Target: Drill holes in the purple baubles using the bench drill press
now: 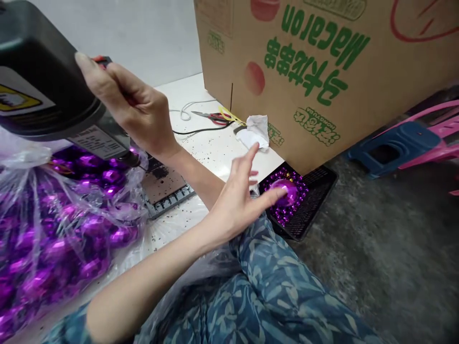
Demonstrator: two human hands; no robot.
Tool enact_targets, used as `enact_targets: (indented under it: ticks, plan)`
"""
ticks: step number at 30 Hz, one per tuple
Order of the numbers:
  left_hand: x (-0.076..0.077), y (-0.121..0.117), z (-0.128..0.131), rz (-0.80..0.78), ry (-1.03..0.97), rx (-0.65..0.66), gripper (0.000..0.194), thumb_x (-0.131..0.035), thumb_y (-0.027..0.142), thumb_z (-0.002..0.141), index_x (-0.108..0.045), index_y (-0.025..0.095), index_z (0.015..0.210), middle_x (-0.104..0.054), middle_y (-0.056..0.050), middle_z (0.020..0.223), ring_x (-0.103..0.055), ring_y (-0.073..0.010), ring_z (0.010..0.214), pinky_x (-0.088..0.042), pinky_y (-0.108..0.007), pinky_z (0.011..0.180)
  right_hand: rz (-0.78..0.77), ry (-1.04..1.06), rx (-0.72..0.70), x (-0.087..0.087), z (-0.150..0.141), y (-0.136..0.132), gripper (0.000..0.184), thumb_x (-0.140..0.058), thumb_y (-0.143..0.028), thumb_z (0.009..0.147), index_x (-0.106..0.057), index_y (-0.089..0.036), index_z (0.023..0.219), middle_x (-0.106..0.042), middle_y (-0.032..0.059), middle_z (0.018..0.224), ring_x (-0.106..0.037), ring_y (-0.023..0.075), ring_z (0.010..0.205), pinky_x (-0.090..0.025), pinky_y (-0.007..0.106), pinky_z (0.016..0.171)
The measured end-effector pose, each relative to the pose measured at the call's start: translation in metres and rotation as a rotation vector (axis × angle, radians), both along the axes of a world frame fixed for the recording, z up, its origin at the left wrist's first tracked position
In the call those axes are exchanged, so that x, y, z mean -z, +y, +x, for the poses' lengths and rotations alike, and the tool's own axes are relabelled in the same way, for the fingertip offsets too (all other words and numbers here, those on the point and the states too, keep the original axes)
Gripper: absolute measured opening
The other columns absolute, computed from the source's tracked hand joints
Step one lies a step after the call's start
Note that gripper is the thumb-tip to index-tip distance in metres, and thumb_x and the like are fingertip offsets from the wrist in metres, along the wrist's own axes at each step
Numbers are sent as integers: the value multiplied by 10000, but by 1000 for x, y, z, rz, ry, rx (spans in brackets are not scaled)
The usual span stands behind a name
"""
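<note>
My right hand (143, 107) is at the upper left, wrapped round the handle of a black power drill (43, 76) with a label on its body. The drill's thin tip points down towards a brown board with a grey edge (167, 191) on the table. Crossing in front of the right forearm, my left hand (238, 196) is open, thumb and fingers spread. Its thumb overlaps a shiny purple ball (292, 193) in a black tray (317, 203); whether they touch I cannot tell. Purple glittery bits surround the ball.
A clear plastic bag (68, 239) full of purple faceted balls fills the left. A large cardboard box (304, 62) stands at the back right. Red-handled scissors (215, 117), crumpled white paper (256, 131) and dark crumbs lie on the white table. A blue stool (401, 143) stands on the floor.
</note>
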State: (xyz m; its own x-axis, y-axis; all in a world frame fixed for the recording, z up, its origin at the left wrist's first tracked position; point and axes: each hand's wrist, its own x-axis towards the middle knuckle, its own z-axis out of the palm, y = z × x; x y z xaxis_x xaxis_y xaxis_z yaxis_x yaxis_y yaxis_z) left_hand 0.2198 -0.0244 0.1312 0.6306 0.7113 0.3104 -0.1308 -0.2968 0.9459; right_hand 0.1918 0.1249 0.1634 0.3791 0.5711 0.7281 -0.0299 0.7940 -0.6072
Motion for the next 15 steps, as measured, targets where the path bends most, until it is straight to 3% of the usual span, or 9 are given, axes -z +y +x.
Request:
enact_targets:
  ticks: [3, 5, 8, 10, 12, 15]
  plan:
    - [12, 3, 3, 185, -44, -146, 377, -661, 148, 899, -682, 271, 1255, -706, -73, 1248, -694, -201, 1062, -616, -351, 911, 15, 10, -21, -2, 5, 1, 300, -405, -238, 999, -401, -260, 700, -248, -31, 726, -250, 19, 590, -345, 62, 528]
    - [18, 3, -22, 312, -58, -243, 280, -581, 43, 878, -743, 225, 1017, -766, -47, 1042, -731, -172, 958, -612, -312, 865, -5, -30, -26, -5, 9, 0, 299, -448, -239, 984, -412, -258, 689, -256, -46, 673, -281, 22, 576, -381, 106, 528]
    - [29, 13, -76, 440, -113, -442, 297, -534, -28, 825, -689, 204, 725, -766, -5, 794, -755, -160, 846, -604, -299, 819, 13, 36, -72, -7, 13, -3, 367, -516, -312, 973, -368, -241, 645, -247, -62, 615, -264, 28, 556, -379, 170, 514]
    - [37, 33, -114, 413, -89, -651, 287, -518, -18, 797, -651, 200, 668, -753, 6, 740, -749, -156, 792, -591, -285, 776, 12, 52, -103, -6, 16, -1, 456, -557, -455, 951, -332, -231, 623, -235, -63, 600, -256, 23, 542, -346, 195, 502]
    - [44, 65, -152, 332, 58, -836, 253, -509, 12, 775, -658, 195, 686, -745, 3, 734, -725, -152, 741, -562, -270, 726, 5, 10, -7, -4, 18, 4, 519, -506, -552, 950, -299, -217, 612, -258, -66, 579, -262, 13, 519, -338, 196, 514]
    - [52, 122, -197, 267, 435, -916, 263, -507, 30, 754, -714, 181, 813, -742, -27, 804, -696, -178, 772, -545, -295, 761, 102, 9, 57, -1, 18, 12, 541, -519, -540, 956, -275, -206, 608, -286, -78, 528, -257, 9, 479, -308, 207, 492]
